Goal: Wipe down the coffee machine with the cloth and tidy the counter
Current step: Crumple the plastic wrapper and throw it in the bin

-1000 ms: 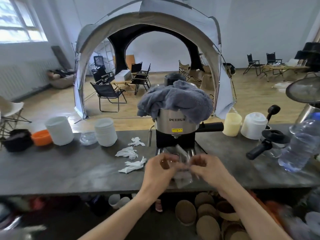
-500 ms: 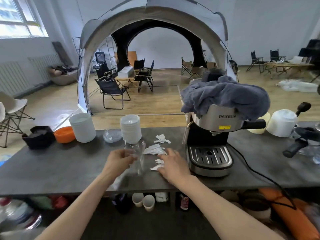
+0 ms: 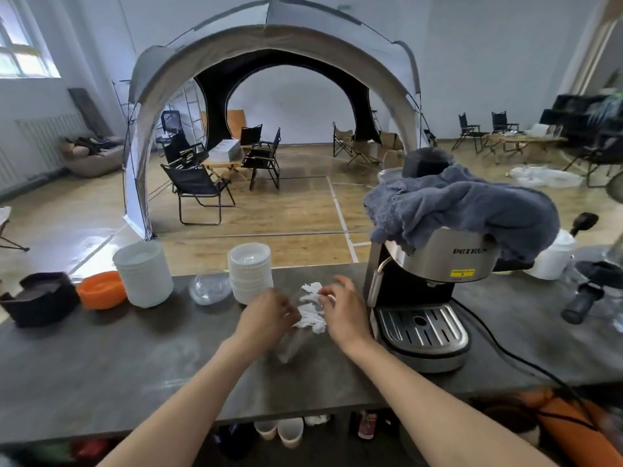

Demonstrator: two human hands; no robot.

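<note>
Hands have shifted since half a second ago: my left hand [image 3: 269, 315] and right hand [image 3: 344, 311] now meet over the crumpled white tissues [image 3: 312, 310] on the bench [image 3: 118, 362]. Left fingers grasp a clear plastic cup [image 3: 291, 342], tilted, blurred; right fingers curl on a tissue scrap. Grey cloth [image 3: 468, 207] lies draped on top of the coffee machine [image 3: 428, 298], just right of my right hand. Behind the tissues stand a white bowl stack [image 3: 250, 273], clear lid [image 3: 209, 287], white tub [image 3: 143, 273] and orange bowl [image 3: 101, 289]. Bare bench surface lies at front left, up to the near edge.
</note>
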